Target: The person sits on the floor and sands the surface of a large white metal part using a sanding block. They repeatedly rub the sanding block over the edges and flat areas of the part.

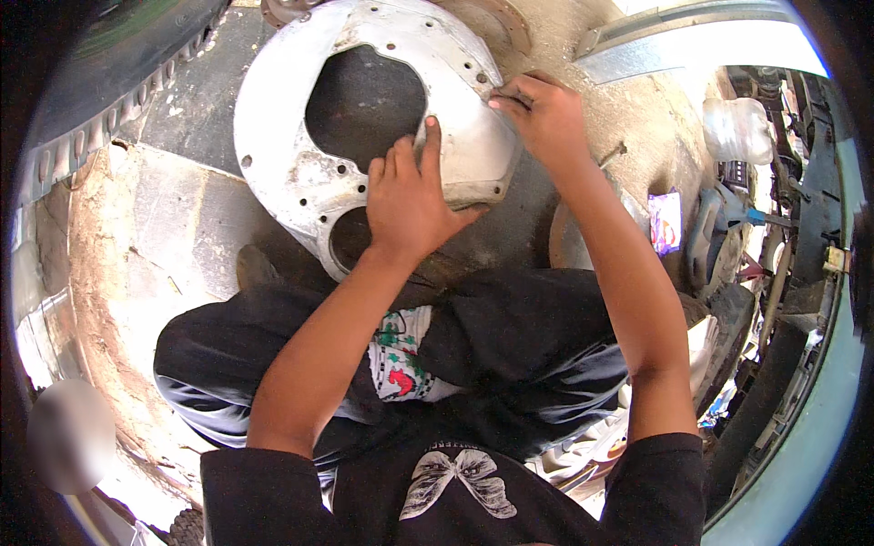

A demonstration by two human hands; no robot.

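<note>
A large silver metal plate (pixel 291 136) with one big round cutout, a smaller round cutout and several bolt holes stands tilted on the ground in front of me. My left hand (pixel 410 205) grips the plate's lower right part, thumb over its edge and fingers spread on the face. My right hand (pixel 537 114) pinches the plate's right rim with bent fingers; whether a small item sits between the fingertips I cannot tell. My knees in dark trousers are just below the plate.
A toothed dark wheel or tyre (pixel 100 100) curves along the upper left. A rusty round part (pixel 492 23) lies behind the plate. Car parts, a clear plastic bag (pixel 737 127) and a small colourful packet (pixel 666 221) crowd the right side. Dusty ground (pixel 137 255) lies to the left.
</note>
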